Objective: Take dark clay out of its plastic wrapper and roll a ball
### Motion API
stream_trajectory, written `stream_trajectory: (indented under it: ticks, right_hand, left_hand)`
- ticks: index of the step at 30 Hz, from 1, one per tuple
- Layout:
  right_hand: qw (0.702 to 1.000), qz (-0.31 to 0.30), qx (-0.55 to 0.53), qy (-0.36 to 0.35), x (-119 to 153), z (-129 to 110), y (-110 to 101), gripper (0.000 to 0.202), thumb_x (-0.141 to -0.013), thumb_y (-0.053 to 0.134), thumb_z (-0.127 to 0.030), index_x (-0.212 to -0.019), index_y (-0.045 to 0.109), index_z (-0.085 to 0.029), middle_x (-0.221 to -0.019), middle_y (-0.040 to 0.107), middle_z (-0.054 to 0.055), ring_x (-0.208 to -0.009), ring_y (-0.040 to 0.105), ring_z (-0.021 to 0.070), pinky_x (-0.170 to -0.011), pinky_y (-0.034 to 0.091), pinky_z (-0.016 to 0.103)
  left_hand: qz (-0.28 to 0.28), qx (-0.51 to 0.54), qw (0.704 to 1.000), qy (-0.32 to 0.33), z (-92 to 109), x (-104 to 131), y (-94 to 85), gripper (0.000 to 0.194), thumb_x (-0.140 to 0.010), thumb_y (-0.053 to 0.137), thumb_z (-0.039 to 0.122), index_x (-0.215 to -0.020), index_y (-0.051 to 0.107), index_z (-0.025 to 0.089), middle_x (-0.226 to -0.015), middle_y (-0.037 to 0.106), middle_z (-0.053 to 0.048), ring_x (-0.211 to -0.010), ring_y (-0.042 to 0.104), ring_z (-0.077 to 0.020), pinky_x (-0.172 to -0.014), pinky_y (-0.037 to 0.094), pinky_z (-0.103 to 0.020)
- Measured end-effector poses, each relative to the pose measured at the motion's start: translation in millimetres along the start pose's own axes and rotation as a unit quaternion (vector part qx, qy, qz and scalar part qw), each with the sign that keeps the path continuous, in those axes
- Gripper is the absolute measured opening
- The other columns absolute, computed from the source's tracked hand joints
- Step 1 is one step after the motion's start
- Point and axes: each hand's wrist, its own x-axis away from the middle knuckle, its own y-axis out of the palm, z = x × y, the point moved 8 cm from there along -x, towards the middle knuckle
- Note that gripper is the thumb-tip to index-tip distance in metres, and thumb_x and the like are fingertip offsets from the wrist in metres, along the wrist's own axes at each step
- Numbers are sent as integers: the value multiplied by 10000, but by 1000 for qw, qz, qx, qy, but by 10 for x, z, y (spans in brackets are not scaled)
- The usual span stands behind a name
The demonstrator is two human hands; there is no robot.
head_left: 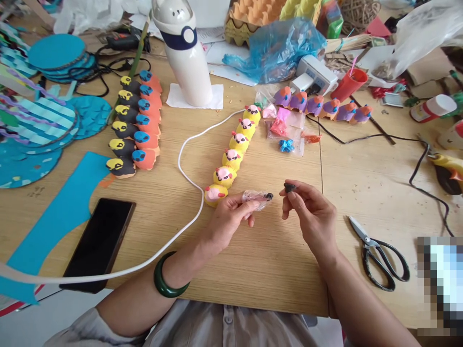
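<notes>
A wooden table (282,260) fills most of the frame, with a bright blue cut-out strip (54,217) slanting across the lower left. From the centre toward the top runs a row of six yellow cups (231,159) with pink patches and red nubs; black marks show on the five farther ones. In the upper left stand a black-and-yellow row (124,129) and an orange-and-blue row (147,123), side by side; a purple-and-orange row (316,105) lies in the upper right. A white bottle (190,72) stands upright at upper centre, a dark smartphone (99,241) lies at lower left, and black-handled scissors (367,240) lie at lower right, blades parted. The left hand (229,219), just beside the near end of the yellow row, and the right hand (314,214) face each other near the middle, a little apart. On the left forearm sits a dark green bangle (158,278). The left fingers grip a small clear plastic packet (257,195), with something black at its right end. The right thumb and fingertips pinch a black clay-like lump (289,187), held up just right of centre.
</notes>
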Motion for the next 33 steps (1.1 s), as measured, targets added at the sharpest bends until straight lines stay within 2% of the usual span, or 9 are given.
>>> stream_trajectory:
  ticks: [3, 6, 9, 13, 18, 22, 26, 30, 33]
  right_hand:
    - [984, 2, 138, -109, 60, -149, 18, 205, -942, 700, -244, -1137, 758, -266, -922, 711, 32, -627, 622, 107, -533, 568, 261]
    - [956, -71, 219, -183, 120, -194, 174, 238, -954, 658, -170, -1152, 755, -258, -970, 711, 53, -740, 667, 129, -585, 584, 258]
    - [957, -88, 210, -181, 134, -178, 196, 268, -966, 633, -146, -1184, 744, -254, -968, 701, 53, -735, 676, 128, -512, 554, 238]
    - [967, 21, 155, -203, 148, -261, 19, 306, -971, 627, -140, -1221, 730, -284, -1042, 678, 52, -677, 655, 109, -532, 592, 261]
    - [942, -73, 228, -237, 178, -248, 225, 328, -957, 624, -104, -1221, 732, -267, -990, 716, 65, -817, 715, 161, -607, 634, 277]
    - [921, 15, 259, -291, 207, -321, 117, 390, -953, 628, -102, -1284, 709, -293, -1063, 724, 86, -875, 741, 192, -705, 671, 335]
    - [903, -77, 288, -308, 225, -278, 262, 413, -955, 617, -83, -1306, 695, -287, -1043, 736, 83, -909, 744, 195, -773, 673, 341]
    - [912, 40, 273, -302, 214, -334, 79, 395, -972, 596, -103, -1303, 695, -292, -1079, 723, 97, -882, 742, 194, -718, 672, 337]
    - [903, -43, 289, -315, 218, -305, 214, 396, -958, 605, -87, -1284, 705, -287, -1029, 732, 87, -909, 740, 196, -765, 667, 333]
  left_hand:
    - [10, -36, 999, 31, 47, 16, -5, 195, -841, 764, 345, -922, 842, 186, -850, 732, -47, -604, 451, -93, -511, 419, -231]
    - [-1, -75, 996, 48, 95, 44, 24, 194, -870, 737, 347, -840, 807, 170, -728, 630, -10, -595, 474, -94, -527, 420, -238]
    - [-8, -94, 994, 48, 109, 65, 46, 205, -889, 720, 357, -846, 800, 174, -710, 584, 2, -611, 480, -97, -541, 429, -230]
    - [6, -107, 993, 51, 109, 73, 30, 226, -886, 735, 381, -935, 823, 178, -835, 669, -39, -637, 491, -102, -533, 426, -228]
    - [-10, -84, 995, 46, 116, 83, 61, 178, -891, 721, 326, -897, 826, 184, -786, 640, -19, -619, 474, -96, -539, 442, -227]
    - [-12, -110, 993, 38, 122, 93, 68, 206, -905, 724, 354, -987, 835, 201, -893, 662, -32, -672, 500, -96, -557, 448, -220]
    - [-32, -93, 995, 30, 85, 90, 101, 183, -904, 720, 336, -916, 834, 193, -746, 534, 5, -616, 465, -89, -547, 453, -229]
    - [-16, -31, 999, 8, 39, 69, 70, 242, -863, 757, 329, -1051, 838, 200, -809, 608, -15, -589, 414, -76, -512, 423, -225]
    - [-30, 32, 998, -36, -18, 61, 82, 181, -841, 761, 302, -946, 842, 179, -658, 523, 20, -553, 373, -67, -517, 415, -217]
